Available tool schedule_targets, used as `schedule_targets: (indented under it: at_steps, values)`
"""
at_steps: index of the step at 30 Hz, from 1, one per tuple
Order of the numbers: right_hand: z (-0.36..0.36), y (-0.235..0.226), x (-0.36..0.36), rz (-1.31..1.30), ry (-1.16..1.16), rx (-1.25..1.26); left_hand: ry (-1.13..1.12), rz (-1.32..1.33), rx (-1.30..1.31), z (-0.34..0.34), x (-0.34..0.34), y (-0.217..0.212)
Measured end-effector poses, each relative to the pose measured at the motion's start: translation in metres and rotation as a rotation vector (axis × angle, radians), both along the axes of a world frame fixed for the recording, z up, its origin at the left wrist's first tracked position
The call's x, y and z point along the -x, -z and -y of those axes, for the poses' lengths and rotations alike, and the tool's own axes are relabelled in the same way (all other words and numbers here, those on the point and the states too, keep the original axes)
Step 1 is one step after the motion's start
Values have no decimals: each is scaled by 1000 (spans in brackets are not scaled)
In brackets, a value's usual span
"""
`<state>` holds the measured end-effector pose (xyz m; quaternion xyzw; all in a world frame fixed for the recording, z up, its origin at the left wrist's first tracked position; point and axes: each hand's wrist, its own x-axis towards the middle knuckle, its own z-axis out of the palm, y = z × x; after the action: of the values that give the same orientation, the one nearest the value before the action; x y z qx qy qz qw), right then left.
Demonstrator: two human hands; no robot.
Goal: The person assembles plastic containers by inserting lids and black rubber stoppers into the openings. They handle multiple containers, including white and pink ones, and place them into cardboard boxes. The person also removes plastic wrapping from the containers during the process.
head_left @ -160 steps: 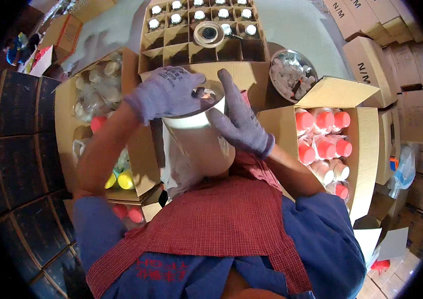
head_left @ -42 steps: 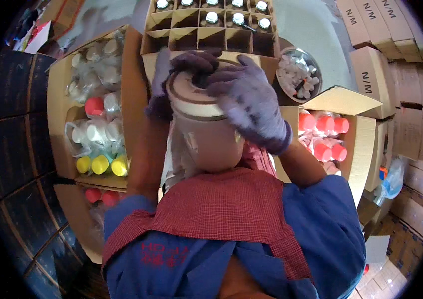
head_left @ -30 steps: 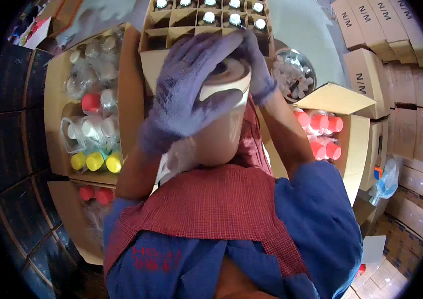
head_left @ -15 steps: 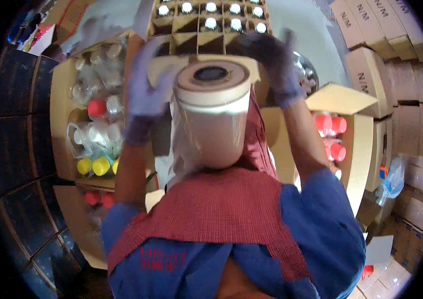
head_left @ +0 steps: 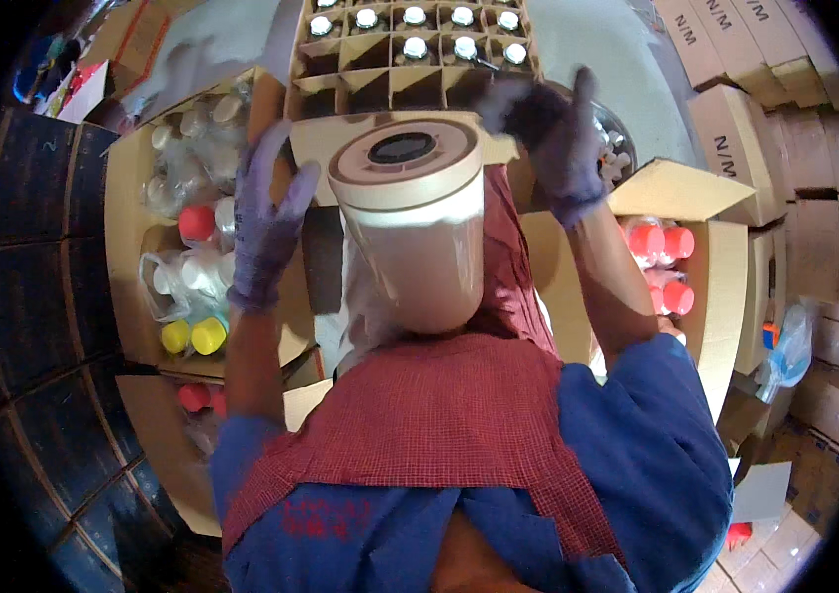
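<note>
My left hand (head_left: 269,222), in a purple-grey glove, is raised between the open bottle carton on the left and a pale cylindrical canister (head_left: 415,247). Its fingers and thumb are spread, with nothing between them. The canister stands in front of my apron, its beige lid showing a dark round centre; neither hand touches it. My gloved right hand (head_left: 570,158) is by the near right corner of the divided carton (head_left: 370,87), thumb pointing up. A dark, blurred patch covers its finger side; whether this is glove or a held thing cannot be told. White-capped bottles (head_left: 415,47) fill several compartments.
At left an open carton (head_left: 123,237) holds plastic-wrapped bottles with red, white and yellow caps. Another carton (head_left: 721,296) at right contains red-capped bottles. A round bowl (head_left: 617,138) with small white pieces sits beyond my right hand. Stacked boxes (head_left: 39,178) line both sides.
My left hand has drawn away from the canister toward the left, and its fingers have come into clearer view. The right hand has shifted slightly. The whole view has moved a little.
</note>
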<state>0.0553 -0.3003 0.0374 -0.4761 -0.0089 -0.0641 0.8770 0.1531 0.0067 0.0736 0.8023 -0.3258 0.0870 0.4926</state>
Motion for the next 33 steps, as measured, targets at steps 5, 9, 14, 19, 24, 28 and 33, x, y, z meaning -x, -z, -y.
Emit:
schedule_targets:
  at_steps: [5, 9, 14, 19, 24, 28, 33]
  values:
    - [-65, -20, 4, -133, 135, 212, 488, 232, -103, 33, 19, -19]
    - [-54, -4, -9, -159, 108, -64, 308, 11, 23, 23, 20, -3]
    - [-70, -18, 2, -157, 176, 318, 499, -60, 8, 32, 11, 3]
    - [-52, -7, -8, -120, 123, 230, 323, -295, 175, 40, 25, -19]
    - [-70, -24, 14, -257, 120, 296, 593, 193, -63, 33, 14, -4]
    - [-66, -32, 21, -13, 226, 428, 492, 165, -52, 15, -9, -15]
    - [-57, -12, -6, -275, -235, -429, 507, 76, -119, 53, 41, -31]
